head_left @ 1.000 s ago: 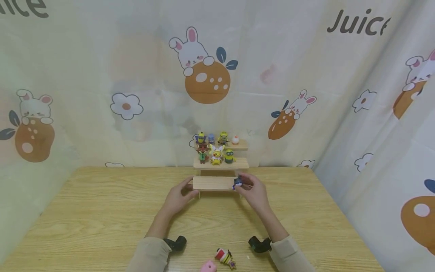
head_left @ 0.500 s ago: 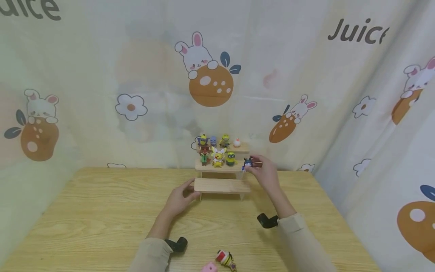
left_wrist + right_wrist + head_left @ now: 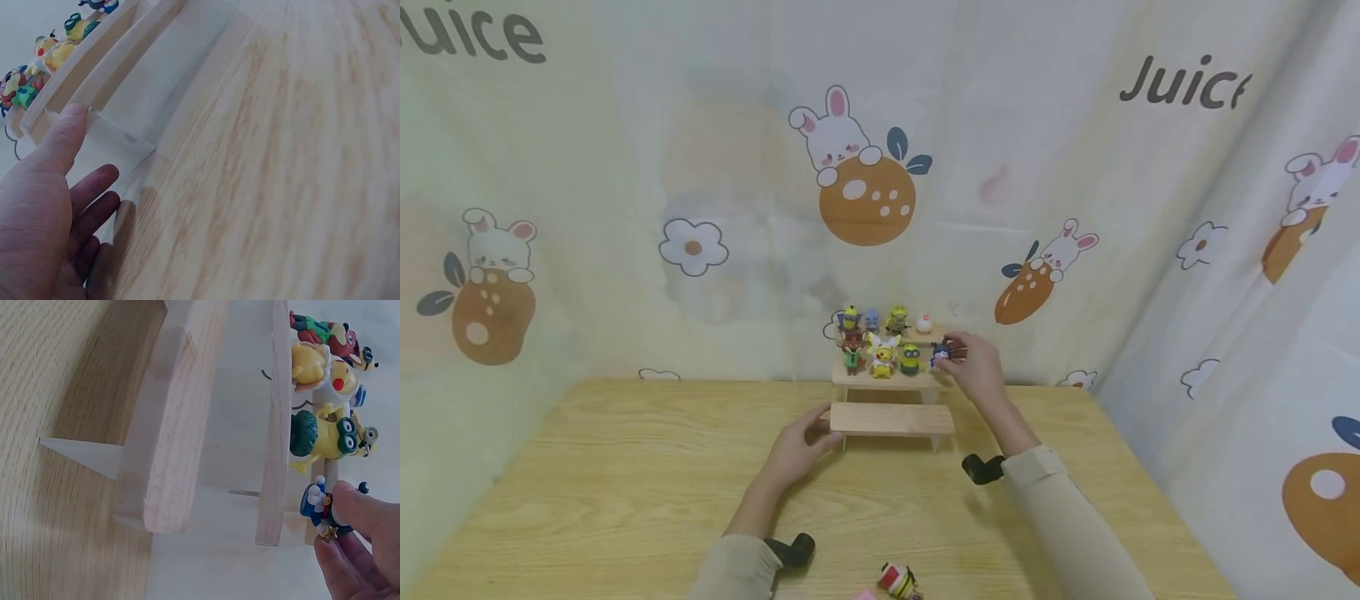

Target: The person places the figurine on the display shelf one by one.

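My right hand [image 3: 979,367] pinches a small dark-blue and white toy figurine [image 3: 325,509] between thumb and fingers. It holds the figurine at the right end of the middle step [image 3: 887,382] of a wooden tiered display stand [image 3: 891,418]; whether its base touches the wood, I cannot tell. My left hand [image 3: 797,448] grips the left end of the bottom step, its thumb against the edge and its other fingers partly hidden. Along the middle step stand a fox figurine [image 3: 852,357], a yellow figurine with white ears [image 3: 883,358] and a green-and-yellow goggled minion figurine [image 3: 910,360].
Several more figurines, including a small white one [image 3: 924,323], stand on the top step [image 3: 928,335]. Near the front edge of the table [image 3: 625,483] lie a red, white and yellow figurine [image 3: 898,578] and a pink piece [image 3: 865,595]. A printed curtain [image 3: 752,167] hangs behind.
My right hand has lifted the dark-blue figurine from the bottom step's right end, carried it up and back, then left to the middle step. My left hand stays at the stand.
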`<state>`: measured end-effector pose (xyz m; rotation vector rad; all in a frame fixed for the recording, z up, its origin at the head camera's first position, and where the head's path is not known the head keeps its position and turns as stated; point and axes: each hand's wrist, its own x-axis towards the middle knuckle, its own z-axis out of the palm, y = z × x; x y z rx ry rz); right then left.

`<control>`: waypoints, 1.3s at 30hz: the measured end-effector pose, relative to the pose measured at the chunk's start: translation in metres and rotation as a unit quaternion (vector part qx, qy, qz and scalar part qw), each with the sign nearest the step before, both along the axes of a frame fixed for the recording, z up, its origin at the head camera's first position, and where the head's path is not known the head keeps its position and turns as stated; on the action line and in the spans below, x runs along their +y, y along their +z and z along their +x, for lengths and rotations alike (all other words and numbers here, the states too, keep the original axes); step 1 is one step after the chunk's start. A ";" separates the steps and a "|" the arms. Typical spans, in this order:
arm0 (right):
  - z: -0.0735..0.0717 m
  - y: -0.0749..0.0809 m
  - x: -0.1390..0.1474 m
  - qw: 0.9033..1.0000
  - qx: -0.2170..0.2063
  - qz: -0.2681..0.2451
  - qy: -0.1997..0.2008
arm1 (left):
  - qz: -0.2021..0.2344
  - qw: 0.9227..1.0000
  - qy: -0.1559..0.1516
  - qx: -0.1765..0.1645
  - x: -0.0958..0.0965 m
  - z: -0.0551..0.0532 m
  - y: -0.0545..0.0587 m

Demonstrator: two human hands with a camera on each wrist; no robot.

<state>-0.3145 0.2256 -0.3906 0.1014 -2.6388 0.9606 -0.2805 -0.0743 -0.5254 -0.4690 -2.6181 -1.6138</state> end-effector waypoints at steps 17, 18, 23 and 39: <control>-0.003 -0.007 -0.003 1.000 -0.015 0.017 0.009 | -0.009 1.000 0.000 0.009 0.001 0.000 0.002; -0.003 -0.007 -0.003 1.000 -0.013 0.016 0.010 | -0.009 1.000 0.001 0.008 0.001 0.000 0.002; -0.003 -0.009 -0.003 1.000 -0.004 0.009 0.014 | -0.007 1.000 0.002 0.005 0.001 0.000 0.003; -0.003 -0.011 -0.005 1.000 -0.004 0.001 0.017 | -0.010 1.000 0.001 0.004 0.000 -0.001 0.000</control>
